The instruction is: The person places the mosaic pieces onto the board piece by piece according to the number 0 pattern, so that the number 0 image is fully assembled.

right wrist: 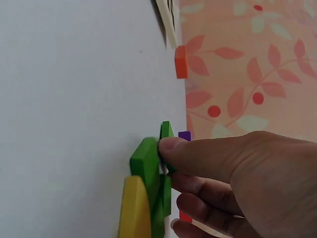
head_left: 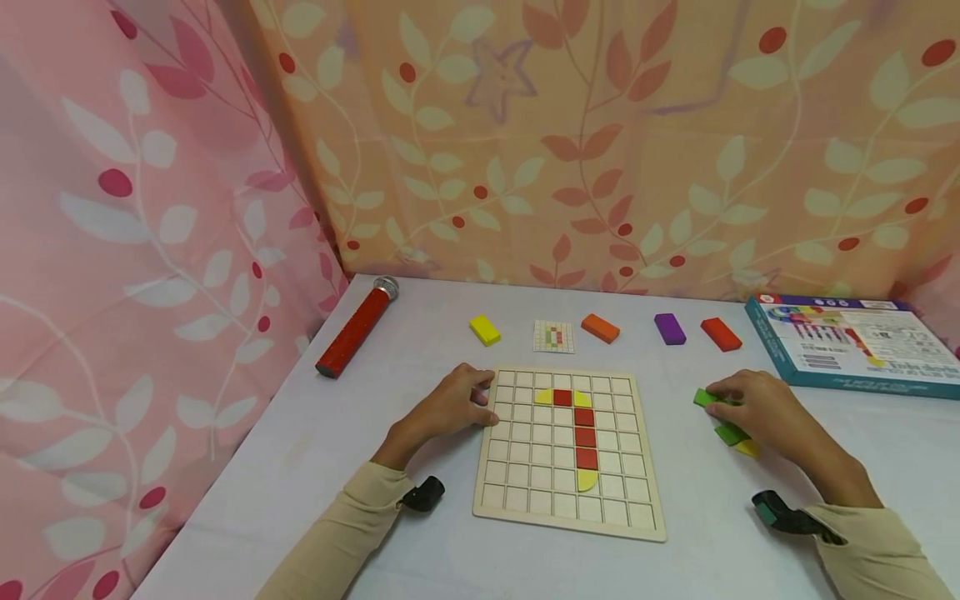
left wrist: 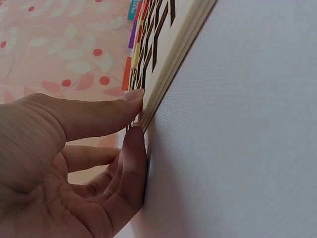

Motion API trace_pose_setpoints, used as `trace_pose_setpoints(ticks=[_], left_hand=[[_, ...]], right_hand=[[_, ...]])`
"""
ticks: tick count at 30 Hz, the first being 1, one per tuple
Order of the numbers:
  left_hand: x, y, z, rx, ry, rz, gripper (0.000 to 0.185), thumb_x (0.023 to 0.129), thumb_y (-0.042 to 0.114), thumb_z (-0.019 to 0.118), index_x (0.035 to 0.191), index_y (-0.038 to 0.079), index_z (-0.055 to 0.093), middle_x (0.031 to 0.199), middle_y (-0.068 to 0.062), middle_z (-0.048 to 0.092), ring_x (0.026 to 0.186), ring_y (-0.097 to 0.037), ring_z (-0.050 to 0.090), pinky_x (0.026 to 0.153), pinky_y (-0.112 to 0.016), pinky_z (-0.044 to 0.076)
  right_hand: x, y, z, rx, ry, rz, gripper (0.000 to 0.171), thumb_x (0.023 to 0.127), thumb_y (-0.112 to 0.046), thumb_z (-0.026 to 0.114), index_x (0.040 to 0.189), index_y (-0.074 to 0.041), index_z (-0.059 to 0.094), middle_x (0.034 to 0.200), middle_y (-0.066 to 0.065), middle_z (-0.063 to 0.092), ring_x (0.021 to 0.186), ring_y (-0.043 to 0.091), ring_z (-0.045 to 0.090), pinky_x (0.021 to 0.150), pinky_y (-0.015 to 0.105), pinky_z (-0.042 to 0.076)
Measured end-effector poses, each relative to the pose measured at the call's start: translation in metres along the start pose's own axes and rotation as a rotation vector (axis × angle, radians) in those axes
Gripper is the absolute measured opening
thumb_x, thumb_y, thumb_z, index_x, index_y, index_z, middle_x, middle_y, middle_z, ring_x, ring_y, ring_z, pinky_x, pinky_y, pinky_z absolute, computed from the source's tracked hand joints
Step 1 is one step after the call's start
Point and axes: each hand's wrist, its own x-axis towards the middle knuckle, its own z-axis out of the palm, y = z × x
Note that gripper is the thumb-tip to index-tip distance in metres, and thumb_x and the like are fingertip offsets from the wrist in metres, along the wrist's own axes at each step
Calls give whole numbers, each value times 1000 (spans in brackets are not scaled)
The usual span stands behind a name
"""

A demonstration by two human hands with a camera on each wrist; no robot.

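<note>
My left hand (head_left: 450, 404) pinches the left edge of a wooden grid board (head_left: 570, 527) between thumb and fingers; the left wrist view shows the fingertips at its edge. On the board, red square tiles (head_left: 586, 437) and rounded yellow tiles (head_left: 587, 481) form a hooked shape. To the right of the board, my right hand (head_left: 761, 412) pinches a small green tile (right wrist: 167, 130) between thumb and fingers. More green tiles (right wrist: 144, 161) and a yellow tile (right wrist: 132, 208) lie on the table close beneath that hand. The fingers partly cover this little group.
Behind the board lie a small pattern card (head_left: 553, 337) and yellow (head_left: 484, 330), orange (head_left: 601, 328), purple (head_left: 670, 329) and red (head_left: 722, 334) blocks. A red microphone (head_left: 356, 331) rests at the back left. At the back right lies a flat box (head_left: 855, 343).
</note>
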Motion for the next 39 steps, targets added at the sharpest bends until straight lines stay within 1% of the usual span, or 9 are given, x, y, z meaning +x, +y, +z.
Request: trace_pose_setpoints(ticks=[4,10,16,23,25,29,31,35,39], left_hand=[[0,0,0,0,-2,9,80,85,7,89,154,-2,51,127,-11,55,105,-18,63,84,-28,56],[1,-2,0,-3,4,16,79,85,6,89,153,-2,52,127,-11,56,105,-18,64,83,-28,56],[0,-1,0,-3,6,14,79,85,6,89,153,-2,52,127,-11,56,106,-17,64,83,-28,56],[0,0,0,4,4,12,79,84,6,90,154,-2,52,128,-12,56,106,-18,64,83,-28,56],[0,1,0,3,4,10,79,85,6,90,154,-2,52,128,-12,56,106,-18,64,83,-28,57],[0,0,0,3,1,8,79,85,6,89,154,-2,52,127,-11,56,106,-18,63,83,-28,56],[0,0,0,4,-2,13,79,85,6,89,154,-3,51,127,-12,55,106,-18,63,83,-28,56],[1,0,1,3,-2,12,79,85,6,89,154,-3,51,127,-11,55,106,-18,63,84,-28,56],[0,0,1,4,1,6,79,85,6,89,154,-2,52,127,-11,56,106,-18,63,84,-28,56]], right_hand=[[-3,-15,2,11,31,-37,41,96,-22,78,127,4,73,115,23,70,108,42,59,84,53,59],[-11,-57,12,70,80,-163,30,94,-19,79,120,-3,79,112,11,74,109,36,60,88,57,57],[-23,-102,31,109,66,-266,27,92,-20,84,116,-10,81,111,2,73,110,28,61,92,54,57],[-35,-140,51,87,4,-382,22,91,-22,84,113,-18,83,109,-9,71,113,19,60,97,47,58],[-38,-147,57,74,6,-424,22,90,-23,86,112,-19,83,107,-11,70,112,18,60,96,44,58],[-39,-156,70,32,21,-548,22,89,-28,87,108,-18,83,103,-11,67,101,13,56,87,33,56],[-39,-158,74,30,8,-585,23,90,-32,86,108,-18,83,102,-12,66,99,12,53,84,31,54],[-40,-159,80,41,-3,-586,23,89,-34,87,107,-20,83,103,-13,63,101,12,51,85,32,53],[-41,-159,83,24,6,-567,23,87,-31,89,106,-19,83,104,-12,63,103,12,51,85,32,53]])
